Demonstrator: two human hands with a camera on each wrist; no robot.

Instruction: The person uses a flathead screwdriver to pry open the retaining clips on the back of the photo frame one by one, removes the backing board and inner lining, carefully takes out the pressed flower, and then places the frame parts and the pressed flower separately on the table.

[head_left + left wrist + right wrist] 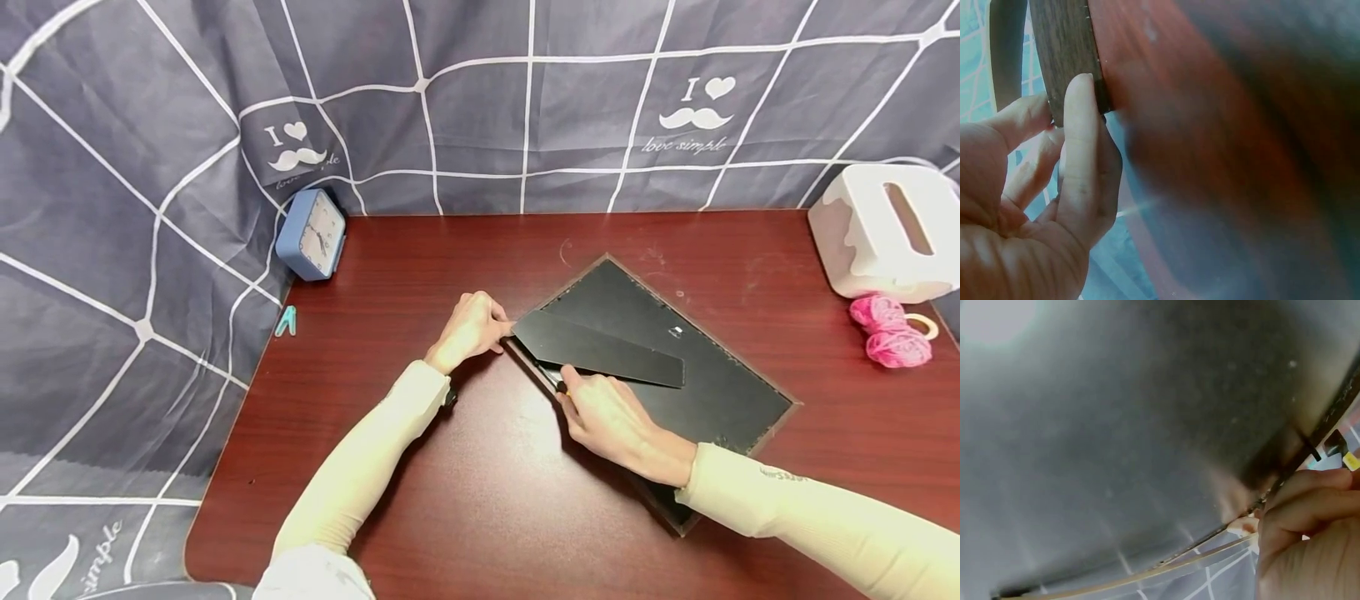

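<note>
Wooden frame corner (1063, 65) — between left fingers (1080, 137)

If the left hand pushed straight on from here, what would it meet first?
The picture frame, whose corner the left hand grips; then probably the black stand, though depth is unclear.

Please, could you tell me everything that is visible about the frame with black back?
The rectangular frame is turned diagonally on the reddish-brown table, its black back up. Its rim looks wooden. A long black flap on the back appears lifted at its left end. The left hand holds the left corner; the right hand, holding a small tool, is at the near-left edge.
</note>
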